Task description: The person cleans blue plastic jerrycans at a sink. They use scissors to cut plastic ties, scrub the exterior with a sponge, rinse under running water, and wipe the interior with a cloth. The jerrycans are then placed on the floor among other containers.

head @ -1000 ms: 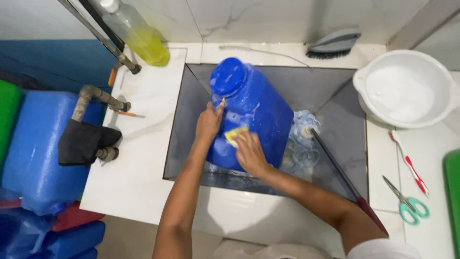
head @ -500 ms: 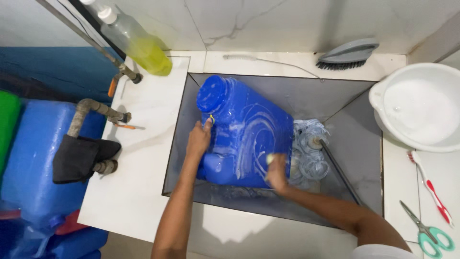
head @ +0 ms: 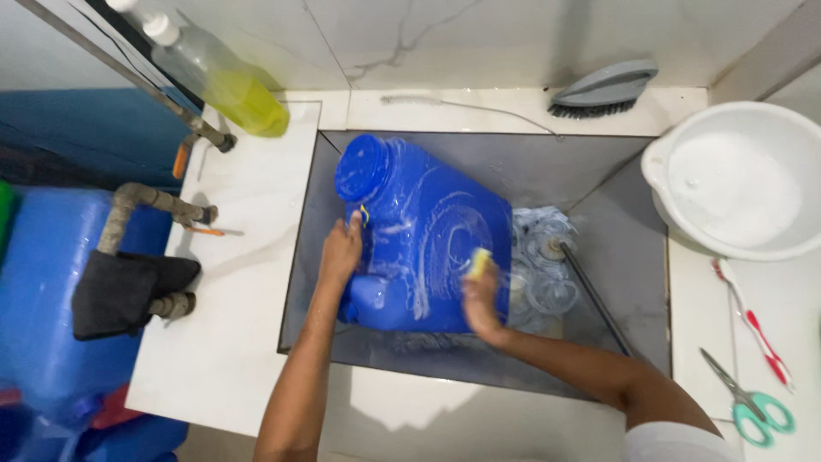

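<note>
Head view: blue jerrycan (head: 428, 235) lies on its side in the grey sink (head: 616, 214). Our left hand (head: 340, 252) braces it flat, fingers together; right hand (head: 481, 299) clamps yellow sponge (head: 479, 261). We'd overlap strokes (soap film's patchy), pressing firmly.

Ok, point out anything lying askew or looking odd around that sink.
The blue jerrycan lies on its side in the sink, streaked with soap suds. The left hand steadies it; the right hand presses a yellow sponge against it. Nothing looks spilled or damaged.
</note>
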`<state>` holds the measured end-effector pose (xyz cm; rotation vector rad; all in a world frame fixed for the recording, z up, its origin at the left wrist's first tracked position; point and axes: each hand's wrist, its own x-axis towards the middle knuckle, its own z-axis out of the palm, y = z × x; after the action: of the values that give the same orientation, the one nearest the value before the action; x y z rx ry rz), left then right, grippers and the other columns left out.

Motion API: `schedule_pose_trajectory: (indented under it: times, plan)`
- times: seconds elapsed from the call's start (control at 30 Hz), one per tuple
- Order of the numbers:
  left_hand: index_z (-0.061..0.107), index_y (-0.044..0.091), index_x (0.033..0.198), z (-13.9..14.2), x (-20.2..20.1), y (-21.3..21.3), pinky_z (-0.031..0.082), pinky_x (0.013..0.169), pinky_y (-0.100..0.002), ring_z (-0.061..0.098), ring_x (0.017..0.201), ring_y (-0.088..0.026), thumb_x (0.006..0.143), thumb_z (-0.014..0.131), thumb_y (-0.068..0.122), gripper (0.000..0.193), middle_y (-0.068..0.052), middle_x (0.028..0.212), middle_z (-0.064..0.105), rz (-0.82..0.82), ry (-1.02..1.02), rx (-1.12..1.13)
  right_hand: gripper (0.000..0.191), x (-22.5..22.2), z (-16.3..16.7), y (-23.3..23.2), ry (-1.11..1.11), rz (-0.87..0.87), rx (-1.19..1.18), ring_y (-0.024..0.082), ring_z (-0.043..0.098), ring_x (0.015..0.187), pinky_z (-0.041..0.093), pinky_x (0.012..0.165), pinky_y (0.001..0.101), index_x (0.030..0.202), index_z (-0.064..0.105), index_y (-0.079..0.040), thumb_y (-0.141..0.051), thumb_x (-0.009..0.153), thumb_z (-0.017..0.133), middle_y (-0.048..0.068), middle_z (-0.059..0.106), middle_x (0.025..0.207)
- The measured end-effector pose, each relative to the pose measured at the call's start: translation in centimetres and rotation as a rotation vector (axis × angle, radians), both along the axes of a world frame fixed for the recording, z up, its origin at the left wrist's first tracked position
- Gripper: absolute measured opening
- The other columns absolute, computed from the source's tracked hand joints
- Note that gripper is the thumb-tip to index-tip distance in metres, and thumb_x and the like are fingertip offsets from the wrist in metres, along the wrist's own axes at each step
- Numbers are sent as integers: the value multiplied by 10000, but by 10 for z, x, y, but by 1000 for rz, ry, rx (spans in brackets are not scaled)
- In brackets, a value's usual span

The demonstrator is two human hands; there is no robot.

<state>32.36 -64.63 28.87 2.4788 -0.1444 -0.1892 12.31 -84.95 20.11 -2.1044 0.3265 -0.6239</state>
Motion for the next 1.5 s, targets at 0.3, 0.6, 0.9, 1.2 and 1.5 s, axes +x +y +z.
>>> schedule_pose_trajectory:
  times: [0.3, 0.6, 0.9, 1.2, 1.5]
  plan:
    - [628, 9, 1047, 63, -37, -28, 476, 789, -622, 623, 889, -558, 1059, 352, 487, 551, -339, 884, 673, -388, -59, 7, 419, 148, 88, -152, -136, 210, 39, 288, 557, 1086, 428, 948, 425, 1253, 612, 25, -280, 1081, 382, 184, 630, 1184]
    - [690, 89, 950, 96, -14, -77, 529, 830, -517, 694, 917, -380, 1017, 488, 415, 389, -146, 969, 736, -1014, -458, 218, 465, 88, 101, -184, 262, 524, 613, 254, 647, 1084, 511, 967, 391, 1253, 677, 22, -353, 1088, 458, 154, 706, 1198]
    - [191, -109, 1461, 69, 20, -113, 399, 1029, -608, 487, 1257, -561, 886, 683, 389, 906, -394, 1405, 463, -536, -394, 150, 595, 64, 49, -106, 279, 27, 429, 315, 513, 1351, 390, 1137, 437, 1522, 481, -59, -402, 1062, 325, 194, 558, 1466]
    - [386, 5, 1404, 69, -18, -98, 510, 884, -542, 660, 1013, -506, 833, 686, 218, 679, -344, 1061, 683, -615, -29, -114, 175, 143, 155, -68, -366, -74, -437, 352, 606, 963, 494, 846, 472, 919, 745, -69, -238, 941, 701, 126, 697, 1000]
    - [405, -13, 1426, 73, -22, -103, 510, 878, -563, 657, 1014, -513, 879, 682, 278, 678, -344, 1061, 688, -572, -91, -114, 127, 134, 136, -87, -240, -115, -668, 368, 563, 924, 458, 804, 509, 855, 687, -62, -183, 870, 650, 158, 629, 923]
